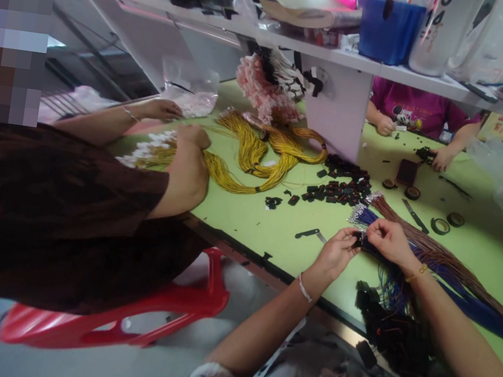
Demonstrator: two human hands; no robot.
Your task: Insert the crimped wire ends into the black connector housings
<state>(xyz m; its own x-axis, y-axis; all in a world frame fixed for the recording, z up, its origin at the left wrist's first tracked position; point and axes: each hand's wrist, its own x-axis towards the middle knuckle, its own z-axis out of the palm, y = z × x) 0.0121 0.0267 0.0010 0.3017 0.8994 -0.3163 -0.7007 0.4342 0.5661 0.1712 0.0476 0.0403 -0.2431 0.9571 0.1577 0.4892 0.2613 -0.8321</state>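
Observation:
Between the fingertips of my left hand is a small black connector housing. My right hand meets it from the right, its fingers pinched together; whatever they grip is too small to make out. Under and beside my hands lie a bundle of blue wires with metal-tipped ends and a bundle of brown wires. Black connectors with wires attached hang in a cluster at the table's edge, below my right wrist. A pile of loose black housings lies farther back.
Yellow wire bundles lie left of the housings. A folding knife, a cutter and tape rolls rest on the green table. One co-worker sits at my left near a red stool, another across. A shelf runs overhead.

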